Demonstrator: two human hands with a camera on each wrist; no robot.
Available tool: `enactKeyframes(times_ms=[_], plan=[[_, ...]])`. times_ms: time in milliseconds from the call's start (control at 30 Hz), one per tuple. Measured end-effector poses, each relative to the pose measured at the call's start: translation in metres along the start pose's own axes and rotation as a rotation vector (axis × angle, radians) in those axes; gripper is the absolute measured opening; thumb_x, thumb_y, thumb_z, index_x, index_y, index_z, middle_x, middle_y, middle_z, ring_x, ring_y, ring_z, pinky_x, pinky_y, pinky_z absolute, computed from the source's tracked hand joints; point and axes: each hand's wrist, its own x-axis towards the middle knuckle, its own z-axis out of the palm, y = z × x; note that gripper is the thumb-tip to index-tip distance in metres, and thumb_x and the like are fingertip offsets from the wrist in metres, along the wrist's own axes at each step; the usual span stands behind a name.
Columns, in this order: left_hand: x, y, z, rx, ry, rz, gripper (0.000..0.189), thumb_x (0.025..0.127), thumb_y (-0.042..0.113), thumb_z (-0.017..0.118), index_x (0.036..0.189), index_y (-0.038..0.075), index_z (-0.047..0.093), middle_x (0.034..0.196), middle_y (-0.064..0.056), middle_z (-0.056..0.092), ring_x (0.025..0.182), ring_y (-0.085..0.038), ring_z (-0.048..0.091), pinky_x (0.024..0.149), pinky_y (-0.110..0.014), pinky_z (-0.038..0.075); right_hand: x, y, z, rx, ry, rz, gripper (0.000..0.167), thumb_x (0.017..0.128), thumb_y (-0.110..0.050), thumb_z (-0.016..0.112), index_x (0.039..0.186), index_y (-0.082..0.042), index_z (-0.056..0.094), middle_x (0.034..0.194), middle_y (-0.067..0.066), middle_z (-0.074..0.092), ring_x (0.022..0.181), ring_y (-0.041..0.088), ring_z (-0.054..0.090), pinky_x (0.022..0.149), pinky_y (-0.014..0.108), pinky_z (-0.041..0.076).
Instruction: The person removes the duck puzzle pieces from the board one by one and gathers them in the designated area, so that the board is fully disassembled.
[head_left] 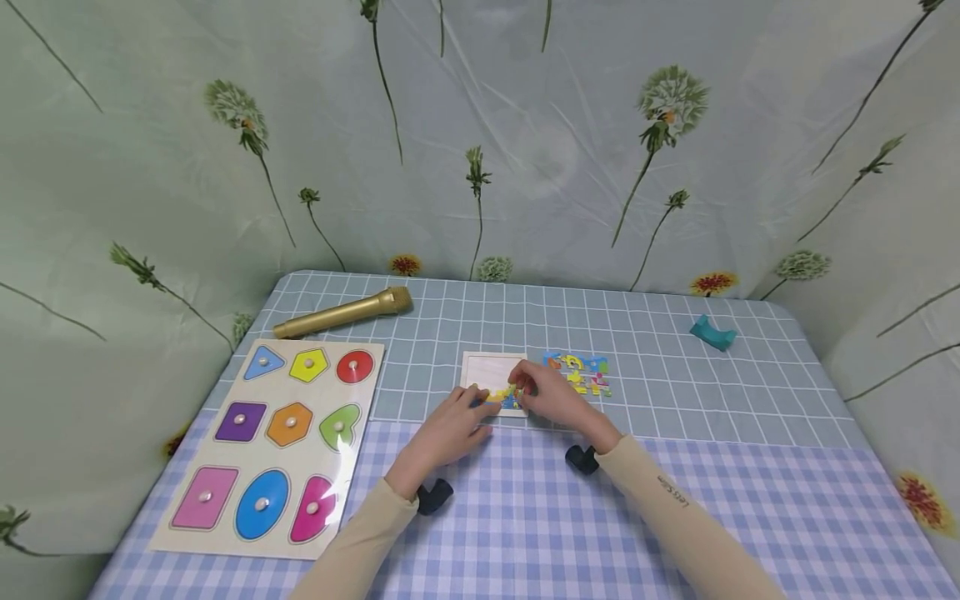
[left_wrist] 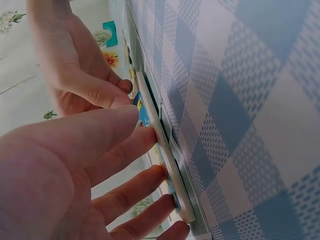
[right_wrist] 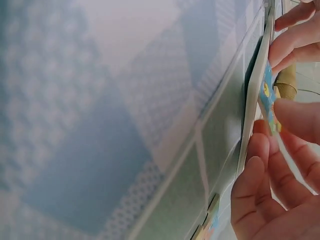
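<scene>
A small square wooden puzzle tray [head_left: 487, 367] lies at the middle of the table, with blue and yellow jigsaw pieces [head_left: 506, 398] along its near side. My left hand [head_left: 450, 427] reaches over its near left part; in the left wrist view the spread fingers [left_wrist: 131, 192] rest on the pieces and the tray's edge. At the near right corner, my right hand [head_left: 557, 397] pinches a small colourful puzzle piece [right_wrist: 272, 121] between thumb and fingertips. That piece is partly hidden by the fingers. Several loose puzzle pieces [head_left: 592, 364] lie right of the tray, beyond the right hand.
On the left lies a large shape board [head_left: 258, 454] with knobbed coloured shapes. A gold microphone [head_left: 341, 314] rests behind it. A teal curved piece [head_left: 713, 333] sits at the back right. A checked cloth [head_left: 517, 517] covers the near table, against a flower-printed curtain [head_left: 540, 167] behind.
</scene>
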Motion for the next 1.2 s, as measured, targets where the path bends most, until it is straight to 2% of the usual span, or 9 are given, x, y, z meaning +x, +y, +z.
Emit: enactKeyframes(times_ms=[100,167,233,333,400,567,867,1033,1200], plan=[[0.000,0.000,0.000,0.004,-0.001,0.002,0.033,0.094,0.021,0.063,0.125,0.009,0.064,0.133,-0.016,0.051,0.115,-0.032,0.047,0.096,-0.044,0.041,0.001,0.001,0.001,0.021,0.003,-0.018,0.020,0.084,0.005,0.064,0.101,-0.004,0.059,0.078,-0.001,0.058,0.069,0.012,0.052,0.077,0.040,0.043],[0.001,-0.001,0.001,0.007,-0.005,0.000,0.033,0.094,0.021,0.063,0.125,0.009,0.064,0.133,-0.016,0.051,0.115,-0.032,0.047,0.096,-0.044,0.041,-0.001,0.001,0.000,0.039,0.014,-0.014,0.019,0.086,0.004,0.062,0.103,-0.005,0.059,0.077,-0.002,0.058,0.068,0.011,0.052,0.090,0.047,0.037],[0.001,-0.001,0.001,0.005,-0.010,-0.004,0.033,0.094,0.021,0.063,0.125,0.009,0.064,0.133,-0.016,0.051,0.115,-0.033,0.047,0.096,-0.044,0.041,-0.003,0.002,-0.002,0.064,0.033,-0.020,0.018,0.087,0.004,0.062,0.103,-0.004,0.059,0.077,-0.001,0.058,0.069,0.012,0.052,0.089,0.050,0.039],[0.001,0.000,0.001,-0.004,-0.019,-0.015,0.033,0.094,0.021,0.062,0.125,0.009,0.064,0.134,-0.016,0.050,0.116,-0.033,0.046,0.096,-0.044,0.041,-0.008,0.006,-0.009,0.111,0.068,-0.007,0.017,0.088,0.003,0.061,0.103,-0.004,0.060,0.078,0.001,0.058,0.069,0.013,0.053,0.082,0.041,0.045],[0.001,0.000,0.001,-0.013,-0.024,-0.021,0.034,0.094,0.021,0.062,0.125,0.009,0.064,0.134,-0.016,0.050,0.118,-0.034,0.046,0.097,-0.045,0.040,-0.013,0.010,-0.016,0.138,0.088,-0.003,0.017,0.087,0.003,0.061,0.103,-0.002,0.060,0.079,0.003,0.058,0.068,0.014,0.052,0.064,0.033,0.046],[0.001,0.000,0.001,-0.032,-0.028,-0.025,0.034,0.094,0.020,0.062,0.126,0.008,0.063,0.135,-0.017,0.049,0.121,-0.035,0.044,0.099,-0.045,0.039,-0.032,0.025,-0.038,0.172,0.124,0.057,0.019,0.086,0.004,0.061,0.105,0.004,0.058,0.082,0.006,0.058,0.071,0.016,0.052,0.062,0.024,0.044],[0.001,0.000,0.002,-0.040,-0.021,-0.017,0.034,0.094,0.020,0.061,0.126,0.008,0.063,0.134,-0.018,0.049,0.122,-0.037,0.043,0.099,-0.046,0.039,-0.070,0.051,-0.065,0.079,0.151,0.228,0.018,0.087,0.004,0.062,0.104,0.005,0.059,0.082,0.007,0.057,0.071,0.018,0.050,0.058,0.024,0.043],[0.000,0.002,0.001,-0.041,-0.015,-0.013,0.034,0.094,0.020,0.062,0.126,0.008,0.062,0.133,-0.018,0.050,0.121,-0.038,0.043,0.099,-0.046,0.039,-0.083,0.057,-0.066,0.047,0.114,0.306,0.019,0.088,0.002,0.062,0.107,0.005,0.061,0.081,0.006,0.057,0.069,0.018,0.049,0.056,0.026,0.043],[0.000,0.002,0.001,-0.027,-0.005,-0.014,0.033,0.094,0.020,0.062,0.125,0.008,0.064,0.130,-0.017,0.050,0.112,-0.032,0.047,0.093,-0.043,0.043,-0.085,0.058,-0.061,-0.030,0.162,0.340,0.016,0.086,0.002,0.063,0.101,0.003,0.060,0.078,0.004,0.056,0.068,0.018,0.049,0.058,0.027,0.042]])
